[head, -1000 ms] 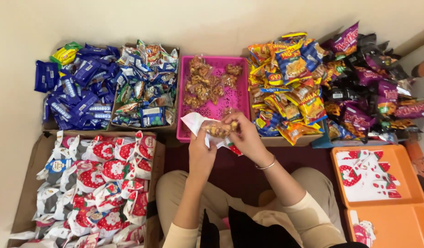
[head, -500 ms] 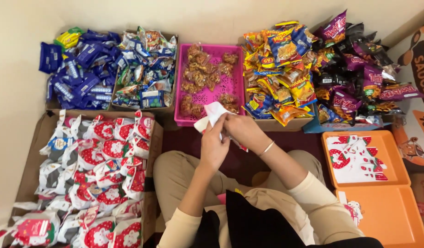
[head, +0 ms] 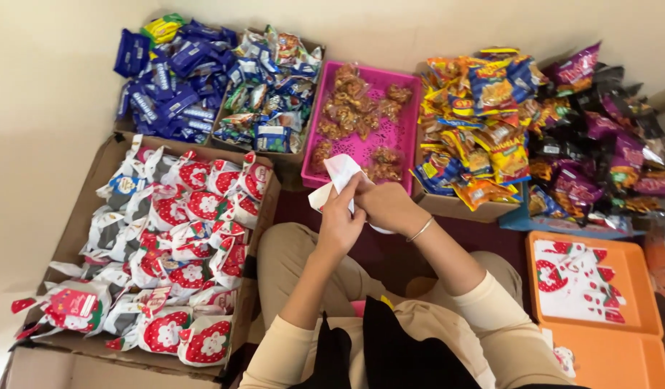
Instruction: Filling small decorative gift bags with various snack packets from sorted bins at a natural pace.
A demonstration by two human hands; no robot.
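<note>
Holding a small white paper bag between them, the left hand and the right hand meet just in front of the near edge of the pink tray. The left hand's fingers pinch the bag's lower left part, with the thumb up against the paper. The right hand's fingers curl closed over the bag's right side, and a thin bracelet circles that wrist. The bag stands tilted, its top corner pointing far and slightly left, over the tray's near left corner.

Clear packets of brown snacks lie in the pink tray. Left of it sit mixed blue and green wrapped sweets, and further left a heap of dark blue packets. Right of the tray, yellow and orange snack bags fill a box, with purple and black bags beyond them. At the near left, a cardboard box holds many white bags printed with red strawberries. At the near right, an orange tray carries a flat strawberry-printed sheet.
</note>
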